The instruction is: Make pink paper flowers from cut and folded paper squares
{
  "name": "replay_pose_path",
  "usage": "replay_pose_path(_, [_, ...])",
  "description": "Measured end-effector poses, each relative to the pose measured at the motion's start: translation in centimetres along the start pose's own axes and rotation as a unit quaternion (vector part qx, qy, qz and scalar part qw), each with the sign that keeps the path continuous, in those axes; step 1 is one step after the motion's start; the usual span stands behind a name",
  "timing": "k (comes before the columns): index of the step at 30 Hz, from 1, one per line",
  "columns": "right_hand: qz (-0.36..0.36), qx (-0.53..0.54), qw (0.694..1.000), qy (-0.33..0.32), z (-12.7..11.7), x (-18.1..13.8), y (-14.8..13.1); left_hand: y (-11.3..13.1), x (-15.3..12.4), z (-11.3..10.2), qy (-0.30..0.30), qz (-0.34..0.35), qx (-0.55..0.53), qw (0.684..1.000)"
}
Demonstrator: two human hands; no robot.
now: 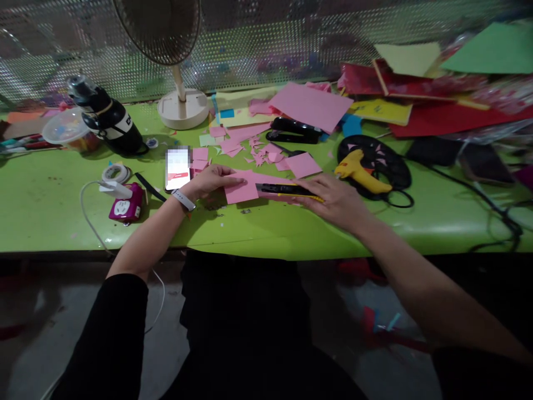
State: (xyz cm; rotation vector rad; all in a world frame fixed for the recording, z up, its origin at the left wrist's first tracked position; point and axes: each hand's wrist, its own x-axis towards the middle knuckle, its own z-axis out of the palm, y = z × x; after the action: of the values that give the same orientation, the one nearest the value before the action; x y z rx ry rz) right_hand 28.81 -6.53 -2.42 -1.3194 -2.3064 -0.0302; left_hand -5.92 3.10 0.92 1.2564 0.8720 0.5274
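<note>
My left hand (212, 180) pinches a square of pink paper (241, 191) between thumb and fingers, just above the table. In my right hand (328, 197) is a black and yellow utility knife (287, 190), its tip pointing left against the paper's right edge. More pink paper shows behind and under the knife, partly hidden by it and my fingers. Just beyond my hands lie a heap of small pink scraps (260, 153) and a loose pink square (305, 165). A lit phone (177, 171) is close to my left wrist.
On the green table (54, 194) are a yellow glue gun (360, 172) on a black plate, a black stapler (293, 130), a white fan (183, 108), a black bottle (110, 122), a tape roll (115, 174) and a purple power adapter (127, 206). Coloured sheets (449, 116) pile up at right.
</note>
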Motion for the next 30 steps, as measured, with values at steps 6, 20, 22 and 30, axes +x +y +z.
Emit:
replay_pose_path(6, [-0.028,0.036,0.999,-0.007,0.0,0.1,0.1,0.6,-0.2,0.5,0.04,0.011,0.018,0.999])
replay_pose_path(20, [-0.041,0.051,0.998,-0.007,0.0,0.7,0.1,-0.1,0.4,-0.1,0.039,0.053,0.063,0.996])
replay_pose_path(22, [-0.042,0.06,0.997,-0.003,0.0,0.6,0.0,0.0,0.3,-0.1,0.042,0.053,0.065,0.996])
replay_pose_path(30, [-0.029,0.105,0.993,0.034,-0.2,-0.4,0.3,0.0,0.4,-0.4,0.054,0.041,0.055,0.996])
